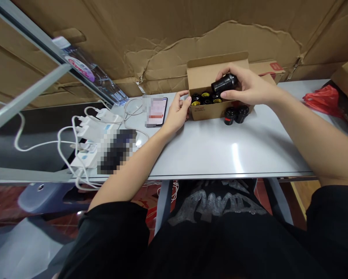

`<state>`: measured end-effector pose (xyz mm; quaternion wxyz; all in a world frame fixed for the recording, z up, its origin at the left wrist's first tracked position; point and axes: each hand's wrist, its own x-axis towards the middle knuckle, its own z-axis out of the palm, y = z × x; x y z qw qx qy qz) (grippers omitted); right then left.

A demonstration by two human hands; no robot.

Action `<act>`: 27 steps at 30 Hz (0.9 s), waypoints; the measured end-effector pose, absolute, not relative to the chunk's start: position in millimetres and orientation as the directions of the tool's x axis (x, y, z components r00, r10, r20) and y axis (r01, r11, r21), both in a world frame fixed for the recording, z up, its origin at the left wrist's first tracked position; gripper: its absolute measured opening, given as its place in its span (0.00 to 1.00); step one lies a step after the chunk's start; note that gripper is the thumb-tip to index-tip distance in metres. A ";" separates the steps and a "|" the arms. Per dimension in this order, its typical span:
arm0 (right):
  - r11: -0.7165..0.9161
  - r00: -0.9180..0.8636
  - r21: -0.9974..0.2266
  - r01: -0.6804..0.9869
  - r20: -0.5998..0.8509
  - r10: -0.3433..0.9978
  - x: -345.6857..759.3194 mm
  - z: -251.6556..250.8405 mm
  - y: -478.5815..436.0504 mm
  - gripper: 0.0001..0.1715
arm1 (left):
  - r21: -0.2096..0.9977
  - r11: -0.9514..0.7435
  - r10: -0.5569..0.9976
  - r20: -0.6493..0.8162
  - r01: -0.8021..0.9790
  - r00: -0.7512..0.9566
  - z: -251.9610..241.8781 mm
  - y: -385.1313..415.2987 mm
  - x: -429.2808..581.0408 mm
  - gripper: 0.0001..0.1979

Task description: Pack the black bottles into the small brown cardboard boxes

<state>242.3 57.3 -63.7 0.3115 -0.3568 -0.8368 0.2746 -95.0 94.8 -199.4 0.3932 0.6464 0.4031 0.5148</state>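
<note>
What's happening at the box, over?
Right hand holding black cylinder over box. Left hand at box's left end. Two black pieces close in front of box.

Water bottle [89, 71]: oval label [79, 68], red brand lettering, reads "Ganten". Open cardboard box [210, 113]: small print on front wall, illegible. Smartphone [159, 110]: screen text blurred. Black T-shirt [234, 240]: large silver script, upside down, unreadable.

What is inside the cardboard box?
Black parts, some showing yellow rings, sit in the cardboard box. Its front wall hides their lower portions; the right hand covers some of the right end.
</note>
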 end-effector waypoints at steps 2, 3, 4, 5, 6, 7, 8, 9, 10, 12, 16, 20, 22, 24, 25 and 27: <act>0.547 -0.511 -0.722 0.424 0.308 0.802 245.5 -58.9 53.7 0.40 | 0.930 -0.351 0.932 0.335 0.112 0.142 -196.8 92.9 -94.6 0.47; 0.526 -0.490 -0.739 0.422 0.302 0.818 246.6 -56.8 51.6 0.38 | 0.932 -0.344 0.934 0.329 0.110 0.139 -195.4 91.9 -94.3 0.47; 0.506 -0.467 -0.751 0.424 0.298 0.833 247.6 -55.5 49.8 0.36 | 0.935 -0.339 0.936 0.324 0.108 0.136 -194.2 90.9 -94.0 0.48; 0.491 -0.444 -0.755 0.434 0.295 0.846 248.6 -54.9 48.8 0.33 | 0.937 -0.333 0.938 0.319 0.106 0.133 -193.2 90.0 -93.6 0.48; 0.482 -0.424 -0.749 0.454 0.294 0.856 249.7 -55.0 48.8 0.29 | 0.939 -0.329 0.940 0.315 0.104 0.130 -192.5 89.3 -93.2 0.49; 0.480 -0.409 -0.729 0.487 0.295 0.863 250.9 -55.8 49.7 0.26 | 0.940 -0.326 0.941 0.312 0.104 0.128 -192.1 88.8 -92.9 0.49; 0.487 -0.401 -0.694 0.530 0.301 0.865 252.1 -56.7 51.3 0.22 | 0.940 -0.325 0.942 0.311 0.106 0.126 -192.1 88.6 -92.7 0.50; 0.502 -0.403 -0.644 0.577 0.310 0.861 253.2 -57.7 53.4 0.19 | 0.939 -0.326 0.942 0.312 0.111 0.124 -192.4 88.8 -92.5 0.51; 0.522 -0.406 -0.588 0.618 0.330 0.852 254.1 -58.5 55.5 0.20 | 0.938 -0.328 0.941 0.314 0.116 0.125 -192.9 89.2 -92.5 0.51; 0.561 -0.406 -0.507 0.655 0.390 0.827 255.0 -59.3 59.2 0.29 | 0.934 -0.334 0.939 0.319 0.125 0.131 -194.5 90.5 -92.5 0.52; 0.579 -0.350 -0.564 0.589 0.468 0.812 254.5 -61.3 65.5 0.32 | 0.927 -0.352 0.931 0.332 0.132 0.152 -196.9 92.7 -92.7 0.50; 0.538 -0.314 -0.638 0.551 0.439 0.842 258.2 -70.4 77.5 0.30 | 0.927 -0.352 0.931 0.333 0.129 0.150 -197.0 92.8 -93.1 0.50; 0.510 -0.299 -0.676 0.532 0.414 0.860 261.2 -75.7 83.5 0.34 | 0.929 -0.346 0.934 0.327 0.130 0.147 -196.8 92.7 -93.8 0.50; 0.493 -0.302 -0.724 0.482 0.391 0.870 263.2 -79.3 87.5 0.36 | 0.929 -0.344 0.934 0.324 0.137 0.148 -197.0 92.9 -94.7 0.49; 0.496 -0.313 -0.737 0.459 0.388 0.867 263.8 -80.3 88.7 0.37 | 0.928 -0.344 0.934 0.324 0.142 0.150 -197.3 93.2 -95.1 0.49; 0.523 -0.340 -0.719 0.458 0.403 0.850 264.1 -81.3 90.1 0.34 | 0.925 -0.347 0.933 0.325 0.153 0.152 -198.3 94.1 -95.7 0.48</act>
